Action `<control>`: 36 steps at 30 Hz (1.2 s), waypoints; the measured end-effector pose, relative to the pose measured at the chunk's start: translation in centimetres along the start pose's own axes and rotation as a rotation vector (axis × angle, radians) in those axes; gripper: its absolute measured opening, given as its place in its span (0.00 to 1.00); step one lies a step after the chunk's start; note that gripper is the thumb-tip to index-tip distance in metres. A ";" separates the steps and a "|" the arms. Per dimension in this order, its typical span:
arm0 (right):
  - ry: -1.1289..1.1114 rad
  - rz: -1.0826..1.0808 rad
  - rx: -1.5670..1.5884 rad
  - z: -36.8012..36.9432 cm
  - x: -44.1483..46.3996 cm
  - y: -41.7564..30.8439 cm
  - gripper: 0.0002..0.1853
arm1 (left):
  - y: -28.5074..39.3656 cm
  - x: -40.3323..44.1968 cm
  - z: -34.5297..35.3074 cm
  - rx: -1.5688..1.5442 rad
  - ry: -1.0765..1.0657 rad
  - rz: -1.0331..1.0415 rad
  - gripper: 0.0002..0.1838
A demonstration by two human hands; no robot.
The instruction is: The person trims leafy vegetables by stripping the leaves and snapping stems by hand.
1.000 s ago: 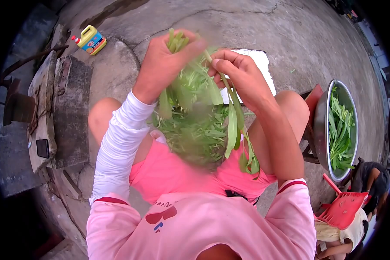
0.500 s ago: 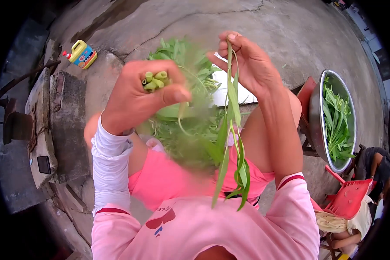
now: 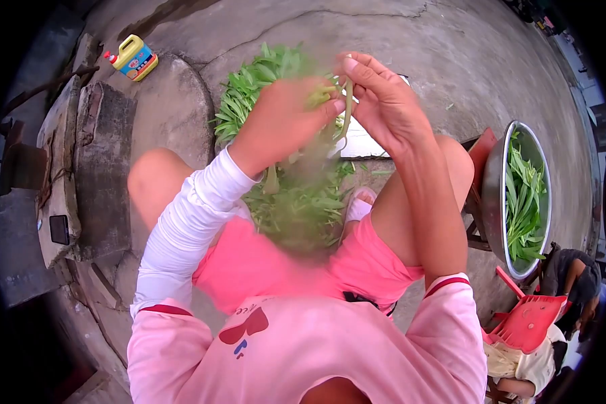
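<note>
My left hand [image 3: 283, 118], in a white sleeve, is closed around a bunch of water spinach, its cut stem ends [image 3: 322, 94] showing by the thumb. Blurred leaves trail below this fist. My right hand [image 3: 390, 104] pinches the top of a single water spinach stem [image 3: 348, 111] between thumb and fingertips. The left thumb and fingers meet that stem a little lower, so both hands are close together. Beneath them lies a heap of loose water spinach [image 3: 249, 94] on the ground, with more greens [image 3: 289, 209] between my legs.
A white board [image 3: 363, 141] lies beyond the heap. On the right, a metal basin [image 3: 493, 195] holds more greens. A yellow jug [image 3: 133, 59] stands at upper left, and a phone [image 3: 59, 229] rests on a stone ledge. Near a red chair [image 3: 528, 323] are other people at lower right.
My left hand has moved right and up to the stem in my right hand. The long leaves that hung below my right hand no longer show there.
</note>
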State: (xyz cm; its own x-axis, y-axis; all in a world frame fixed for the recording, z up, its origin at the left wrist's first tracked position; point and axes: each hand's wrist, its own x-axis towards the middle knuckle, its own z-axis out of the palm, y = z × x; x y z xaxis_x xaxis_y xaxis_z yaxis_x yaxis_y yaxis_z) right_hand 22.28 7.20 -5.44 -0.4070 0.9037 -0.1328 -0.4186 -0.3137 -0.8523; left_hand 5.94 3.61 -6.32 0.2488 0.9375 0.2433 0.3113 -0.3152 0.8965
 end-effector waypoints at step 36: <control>0.068 -0.081 -0.091 -2.5 -0.2 -2.2 0.14 | -0.3 0.0 -3.7 -0.125 0.205 0.057 0.09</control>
State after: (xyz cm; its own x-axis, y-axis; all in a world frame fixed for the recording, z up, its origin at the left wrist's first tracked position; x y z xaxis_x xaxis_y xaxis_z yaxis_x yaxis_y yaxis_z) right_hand 25.30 8.44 -4.82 -0.3170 0.9438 -0.0930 -0.3711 -0.2137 -0.9037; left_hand 2.45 4.23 -5.17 0.0677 0.9329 0.3537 0.1827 -0.3601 0.9148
